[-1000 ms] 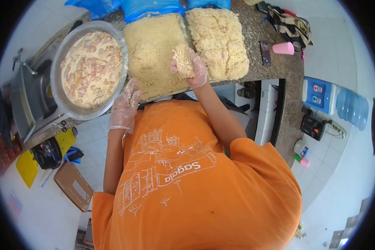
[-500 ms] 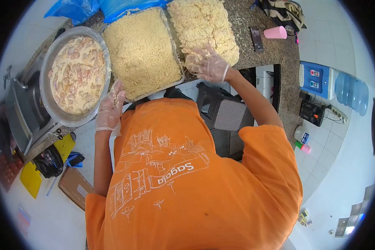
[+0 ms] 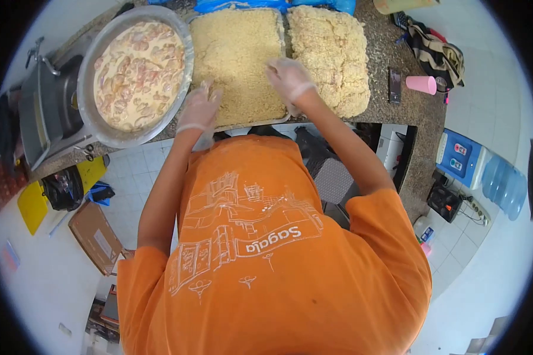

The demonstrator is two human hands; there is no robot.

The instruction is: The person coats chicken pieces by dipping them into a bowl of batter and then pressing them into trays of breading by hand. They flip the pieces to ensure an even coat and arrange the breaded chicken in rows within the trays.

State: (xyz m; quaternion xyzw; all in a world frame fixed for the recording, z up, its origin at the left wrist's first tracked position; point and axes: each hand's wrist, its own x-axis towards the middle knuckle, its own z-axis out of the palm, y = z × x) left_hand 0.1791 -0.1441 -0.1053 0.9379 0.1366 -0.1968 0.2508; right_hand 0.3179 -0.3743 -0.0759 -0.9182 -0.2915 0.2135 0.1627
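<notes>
A metal tray of pale bread crumbs (image 3: 237, 53) lies in front of me. My left hand (image 3: 200, 109), in a clear plastic glove, is at the tray's front left corner, fingers apart and holding nothing I can see. Also gloved, my right hand (image 3: 291, 80) is over the tray's right side, its fingers loosely bent toward the crumbs, with nothing visible in them. Left of the tray stands a large metal bowl (image 3: 87, 80) of raw meat pieces (image 3: 142, 71) in creamy batter. To the right, crumb-coated pieces (image 3: 328, 56) lie packed in a flat block.
Blue plastic bags (image 3: 240, 5) lie behind the trays. On the granite counter (image 3: 380, 74) at right are a phone (image 3: 394, 86), a pink cup (image 3: 421, 84) and a striped cloth bag (image 3: 435, 53). A sink (image 3: 68, 94) is at left. Below stands a dark stool (image 3: 331, 177).
My right hand has moved left from the coated pieces to the crumb tray. My left hand has shifted from beside the bowl to the tray's corner. The whole view has shifted too.
</notes>
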